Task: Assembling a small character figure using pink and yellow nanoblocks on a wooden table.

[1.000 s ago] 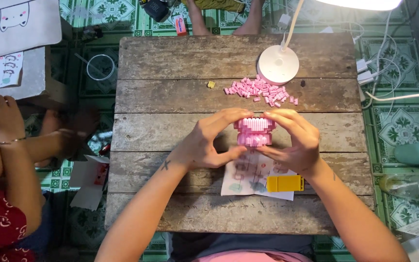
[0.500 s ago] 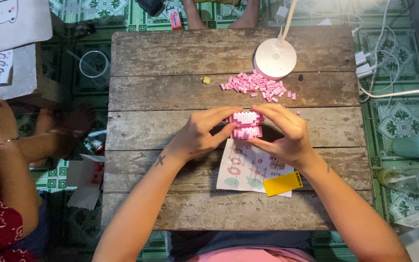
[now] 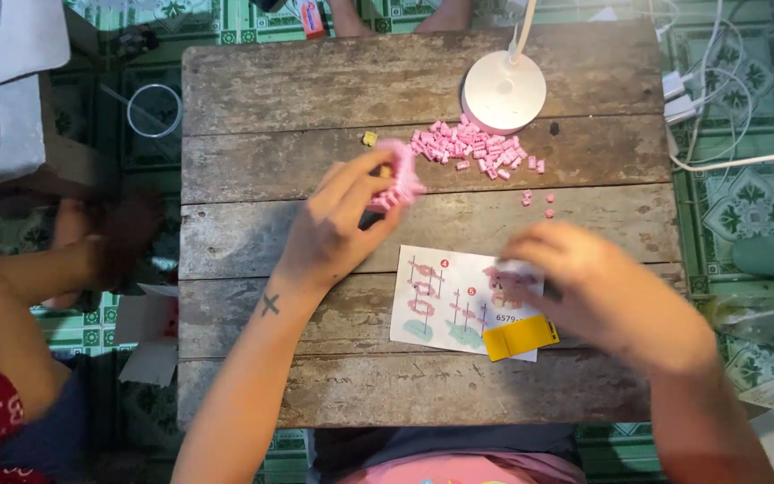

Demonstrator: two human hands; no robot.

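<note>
The left hand [image 3: 338,224] pinches a small pink brick model [image 3: 396,184] above mid-bench [image 3: 253,134], its blurred long axis tilted toward the pink brick pile [image 3: 472,148], while the right hand [image 3: 602,291], loosely curled, covers the instruction sheet [image 3: 441,300] near the yellow tool [image 3: 520,338].

We see a table [image 3: 262,134] with a lamp base [image 3: 503,91] standing at its far side, right of centre. Just in front of that base lies a heap of small bricks [image 3: 472,148], with a few loose ones to the right and one small piece [image 3: 369,138] to the left. Nearer us lies an instruction sheet [image 3: 454,300], and a flat tool [image 3: 520,337] rests on its near right corner. Our left hand [image 3: 338,224] holds a brick model [image 3: 396,184] above the table, left of the heap; our right hand [image 3: 602,287] hovers over the sheet's right edge.
</note>
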